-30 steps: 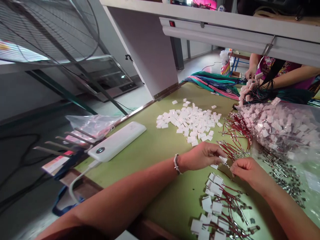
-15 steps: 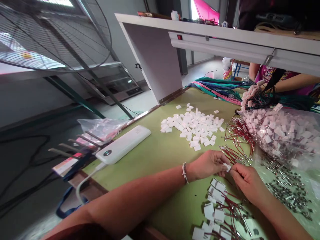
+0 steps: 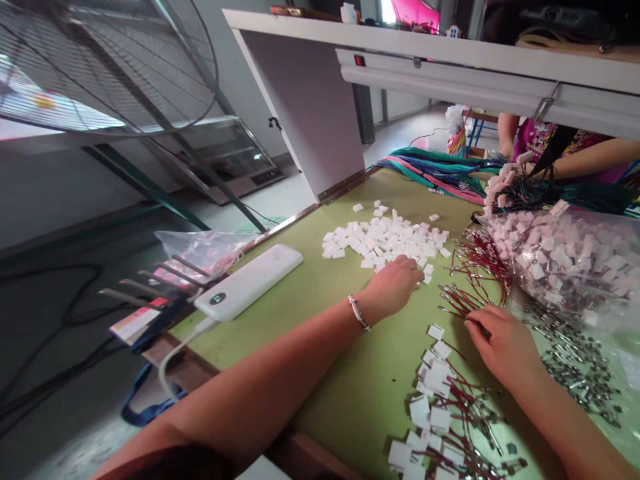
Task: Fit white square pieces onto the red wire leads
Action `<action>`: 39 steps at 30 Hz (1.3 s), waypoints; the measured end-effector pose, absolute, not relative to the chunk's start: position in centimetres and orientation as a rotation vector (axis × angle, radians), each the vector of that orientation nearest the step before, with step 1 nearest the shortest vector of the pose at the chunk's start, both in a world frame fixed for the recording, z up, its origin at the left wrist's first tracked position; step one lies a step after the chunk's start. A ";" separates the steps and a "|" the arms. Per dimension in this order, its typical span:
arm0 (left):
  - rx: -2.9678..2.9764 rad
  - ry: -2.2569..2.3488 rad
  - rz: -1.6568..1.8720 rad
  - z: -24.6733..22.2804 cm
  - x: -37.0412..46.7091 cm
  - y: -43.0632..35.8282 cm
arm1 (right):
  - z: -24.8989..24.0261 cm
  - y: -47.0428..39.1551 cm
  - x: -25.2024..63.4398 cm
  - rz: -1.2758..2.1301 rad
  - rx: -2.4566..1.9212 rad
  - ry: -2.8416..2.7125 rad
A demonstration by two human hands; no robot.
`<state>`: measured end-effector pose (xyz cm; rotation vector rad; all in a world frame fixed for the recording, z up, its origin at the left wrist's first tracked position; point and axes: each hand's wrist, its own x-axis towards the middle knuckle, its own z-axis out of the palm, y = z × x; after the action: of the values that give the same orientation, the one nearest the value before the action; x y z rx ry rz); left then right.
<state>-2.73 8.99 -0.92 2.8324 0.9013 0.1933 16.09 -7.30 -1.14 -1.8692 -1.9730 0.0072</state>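
Observation:
My left hand, with a bracelet at the wrist, reaches over the near edge of a pile of white connectors. Its fingers are bent down and closed; what they hold, if anything, is hidden. Farther right, my right hand has thumb and forefinger pinched at the near end of a bunch of red wires with metal tips. Whatever is in that pinch is too small to make out. Between my forearms lie white connectors with red wires attached, in an uneven column on the green table.
A clear bag of white connectors stands right, above loose metal terminals. On the left lies a white power bank with a cable. Behind are bundled cables, a shelf and another person's arm.
My left hand has left the right hand and moved up-left to the white pile. My right hand has stayed near the red wires. One more white connector lies at the top of the wired column.

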 end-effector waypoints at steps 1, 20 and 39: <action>2.822 0.905 0.201 -1.0 -2.7 9.0 | -1.5 -6.9 16.3 -0.085 -1.883 -2.001; 3.030 0.451 0.283 -1.7 -3.1 9.5 | -1.6 -7.7 16.6 0.416 -1.780 -1.670; 1.387 0.568 0.522 -0.9 -1.2 5.1 | -0.1 -7.9 16.4 1.097 -1.749 -1.326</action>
<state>-1.25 5.15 -0.94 1.3869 0.5679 0.5223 16.40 -7.87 -0.12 -1.7486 -1.3255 1.0972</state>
